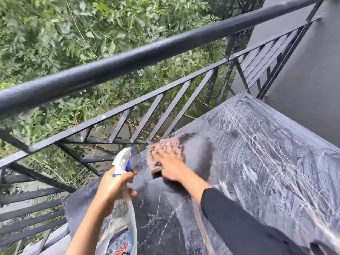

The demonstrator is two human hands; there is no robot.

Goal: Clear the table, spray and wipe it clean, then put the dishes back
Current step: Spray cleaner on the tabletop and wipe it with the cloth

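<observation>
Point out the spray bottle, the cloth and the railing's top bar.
spray bottle point(121, 214): head view, on its clear body below the left hand.
cloth point(167, 147): head view, on the blurred patterned part above the right hand's fingers.
top bar point(147, 52): head view, mid-length on the round rail.

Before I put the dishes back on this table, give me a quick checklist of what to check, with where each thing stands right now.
1. Table cleared of dishes: ok, none in view on it.
2. Surface sprayed: ok, soapy streaks cover the far part.
3. Wiping finished: not ok, the right hand presses the cloth near the railing-side edge and streaks remain.
4. Surface dry: not ok, it looks wet and smeared.
5. Hands free for dishes: not ok, the left hand holds the spray bottle.
6. Dishes within reach: cannot tell, none show in this view.
</observation>
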